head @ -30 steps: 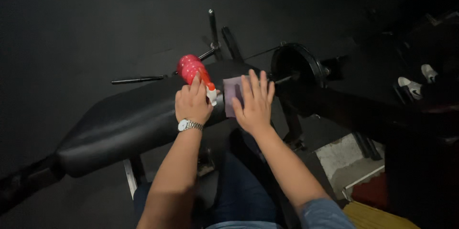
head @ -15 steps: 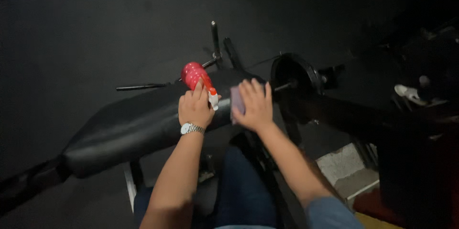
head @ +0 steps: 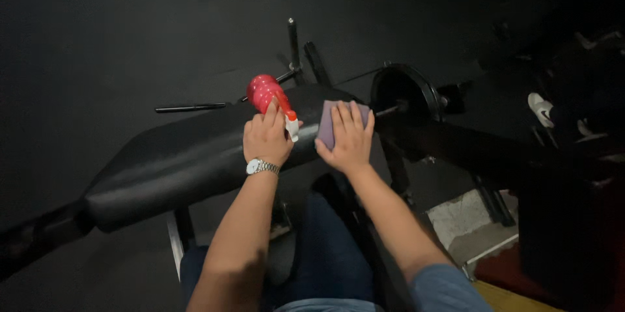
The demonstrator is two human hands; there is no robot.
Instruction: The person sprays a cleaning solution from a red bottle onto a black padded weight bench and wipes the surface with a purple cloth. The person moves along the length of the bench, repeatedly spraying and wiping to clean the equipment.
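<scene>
Spray bottle (head: pixel 265 94) lower body hidden under left hand (head: pixel 265 137); purple cloth (head: pixel 325 123) mostly covered by right hand (head: pixel 346 139); bench pad (head: pixel 169 162) cut at left edge.

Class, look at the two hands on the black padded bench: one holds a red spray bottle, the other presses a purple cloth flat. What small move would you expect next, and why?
Probably a short wiping stroke of the purple cloth along the black padded bench. The right hand lies flat on the cloth, pressing it to the pad, while the left hand holds the red spray bottle beside it, its white nozzle toward the cloth.
</scene>
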